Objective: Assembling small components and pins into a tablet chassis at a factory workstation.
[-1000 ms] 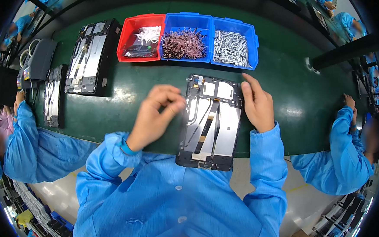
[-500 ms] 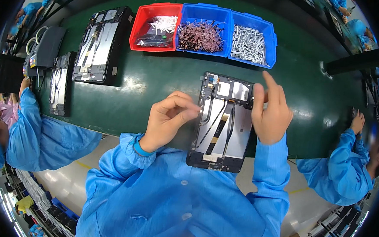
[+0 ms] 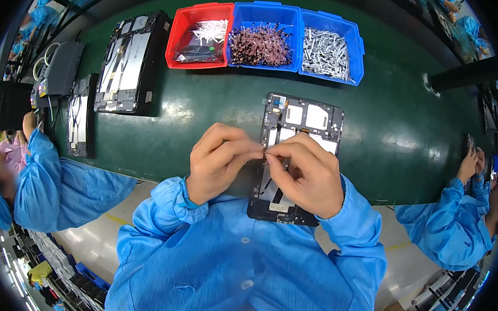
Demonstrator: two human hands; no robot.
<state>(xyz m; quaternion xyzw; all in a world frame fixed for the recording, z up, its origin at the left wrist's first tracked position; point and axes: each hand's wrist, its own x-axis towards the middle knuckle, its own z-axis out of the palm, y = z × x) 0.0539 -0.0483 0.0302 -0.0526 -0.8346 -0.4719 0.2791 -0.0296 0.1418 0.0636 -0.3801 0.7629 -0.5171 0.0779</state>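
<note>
An opened tablet [image 3: 325, 144], black-framed with silver inner plates and dark flat cables, lies in front of me at the bench's near edge. My left hand [image 3: 219, 160] is closed in a pinch at the tablet's left edge. Over the tablet's middle, my right hand [image 3: 310, 173] pinches too, its fingertips meeting those of the left. Whatever sits between the fingertips is too small to make out. The right hand covers much of the cables and the silver plate beneath.
Behind the tablet stand a red bin [image 3: 197, 65] with white pieces and a dark packet, a blue bin [image 3: 267, 11] of small pinkish-brown parts, and another blue bin [image 3: 332, 19] of small silver parts. Stacked tablets [image 3: 126, 62] stand left. Co-workers [image 3: 59, 184] sit either side.
My right hand has come from the tablet's right edge across to its left edge, closing into a pinch against the left fingertips. My left hand stays near the same spot.
</note>
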